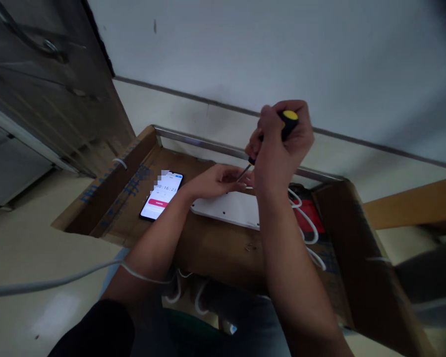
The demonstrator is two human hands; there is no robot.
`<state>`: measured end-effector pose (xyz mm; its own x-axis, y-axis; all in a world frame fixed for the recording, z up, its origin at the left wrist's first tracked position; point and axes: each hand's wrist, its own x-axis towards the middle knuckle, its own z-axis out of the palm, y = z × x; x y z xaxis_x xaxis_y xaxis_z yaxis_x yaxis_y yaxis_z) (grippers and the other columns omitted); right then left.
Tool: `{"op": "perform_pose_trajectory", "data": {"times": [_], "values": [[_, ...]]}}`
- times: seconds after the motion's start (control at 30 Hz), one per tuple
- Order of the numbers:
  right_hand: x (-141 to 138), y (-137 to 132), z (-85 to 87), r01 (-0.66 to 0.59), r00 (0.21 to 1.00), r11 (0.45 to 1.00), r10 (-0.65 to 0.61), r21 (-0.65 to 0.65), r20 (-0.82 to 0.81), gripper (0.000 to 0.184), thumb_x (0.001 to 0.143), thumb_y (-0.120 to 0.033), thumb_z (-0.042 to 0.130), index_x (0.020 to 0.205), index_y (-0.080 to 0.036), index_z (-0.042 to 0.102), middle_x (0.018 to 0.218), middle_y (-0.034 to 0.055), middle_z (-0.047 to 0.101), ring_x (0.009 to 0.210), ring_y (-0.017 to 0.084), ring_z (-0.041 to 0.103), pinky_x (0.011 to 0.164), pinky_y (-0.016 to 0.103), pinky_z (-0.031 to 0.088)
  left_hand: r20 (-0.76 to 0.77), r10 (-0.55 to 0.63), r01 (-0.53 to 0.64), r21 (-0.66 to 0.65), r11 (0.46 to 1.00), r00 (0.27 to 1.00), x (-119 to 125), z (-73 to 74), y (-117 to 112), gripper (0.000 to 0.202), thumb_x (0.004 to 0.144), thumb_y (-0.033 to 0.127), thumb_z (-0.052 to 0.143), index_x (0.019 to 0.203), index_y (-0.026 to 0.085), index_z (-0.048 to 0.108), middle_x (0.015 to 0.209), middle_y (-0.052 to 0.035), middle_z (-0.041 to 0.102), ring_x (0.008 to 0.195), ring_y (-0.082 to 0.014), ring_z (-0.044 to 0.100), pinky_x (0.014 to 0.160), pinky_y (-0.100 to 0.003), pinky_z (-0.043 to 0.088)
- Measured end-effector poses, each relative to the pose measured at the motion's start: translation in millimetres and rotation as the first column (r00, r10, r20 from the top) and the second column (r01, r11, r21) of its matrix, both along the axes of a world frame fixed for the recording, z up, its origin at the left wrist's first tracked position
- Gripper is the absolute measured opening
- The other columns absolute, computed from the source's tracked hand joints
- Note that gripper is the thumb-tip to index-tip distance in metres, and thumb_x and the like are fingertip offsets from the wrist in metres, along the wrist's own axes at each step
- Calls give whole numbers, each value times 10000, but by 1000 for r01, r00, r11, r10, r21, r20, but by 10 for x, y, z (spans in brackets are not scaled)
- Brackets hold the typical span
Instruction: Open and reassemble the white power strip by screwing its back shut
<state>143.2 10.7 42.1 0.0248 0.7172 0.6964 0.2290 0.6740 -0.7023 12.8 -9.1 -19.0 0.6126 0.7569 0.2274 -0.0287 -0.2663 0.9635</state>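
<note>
My right hand is closed around the handle of a screwdriver, black with a yellow end. Its thin shaft slants down and left to the fingers of my left hand. Those fingers are curled together at the shaft's tip, and whatever they hold is too small to make out. Beneath both hands lies a long white power strip, with small dark holes in the face turned up. My right forearm hides its right end. Several tiny screws lie on the cardboard in front of it.
The work surface is an opened cardboard box with raised side flaps. A phone showing a running timer lies at the left. White cable loops over a red item on the right. A wall stands behind.
</note>
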Motion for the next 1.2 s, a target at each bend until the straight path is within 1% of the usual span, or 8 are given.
{"op": "perform_pose_trajectory", "data": {"times": [0.13,0.3,0.4,0.47,0.7,0.9,1.03,1.2], "values": [[76,18,33,-89,986,994,79,-60,-147,399,981,-687,567,1018,-304,463,616,-52,437,458,108,282,465,324,286,95,18,-13,-52,999,995,-3,39,-11,293,943,386,729,1089,143,804,1126,-126,810,1057,-210,755,1036,-362,559],[88,-104,-11,-173,972,985,170,-8,-160,461,938,-683,637,1089,-314,405,834,-33,557,541,102,410,558,326,439,67,42,-40,-38,998,997,-39,41,11,259,932,376,733,1025,150,819,1044,-104,821,1007,-207,765,992,-346,576],[109,-139,-188,-82,987,992,94,97,-130,596,872,-668,733,1199,-310,386,1099,32,586,816,131,608,729,330,562,58,103,-104,24,994,993,-42,22,38,245,934,358,718,994,142,817,991,-89,820,959,-202,759,923,-316,581],[185,-159,-344,-27,995,992,38,121,-92,641,846,-621,781,1260,-303,410,1210,69,564,964,155,632,792,335,574,46,144,-147,88,985,989,-51,2,61,254,946,367,712,981,139,817,963,-76,814,942,-192,748,905,-295,569],[539,-324,-723,0,998,999,3,-45,69,406,859,-434,822,1146,-242,609,998,17,654,873,119,642,767,282,563,24,178,-179,165,970,984,-94,-76,108,365,941,532,748,1013,186,842,938,-41,818,895,-175,745,839,-259,551],[499,-356,-705,49,996,999,-47,-22,77,192,904,-337,781,881,-203,646,834,-15,661,752,86,603,716,256,526,25,225,-225,179,958,974,-76,-30,51,298,924,465,770,973,181,844,935,-42,831,895,-176,755,833,-247,557],[472,-375,-658,75,992,997,-73,-19,103,210,857,-338,831,845,-198,675,818,-10,682,757,95,617,729,265,529,32,247,-249,158,955,968,-63,-7,36,274,901,440,772,949,178,836,923,-44,825,863,-168,748,806,-246,556],[362,-359,-676,108,993,993,-105,-47,50,237,899,-367,779,806,-194,647,807,-7,672,725,91,626,701,255,540,25,291,-291,157,944,956,-51,22,39,248,837,390,778,778,150,765,735,-9,733,736,-147,677,705,-239,519]]}}
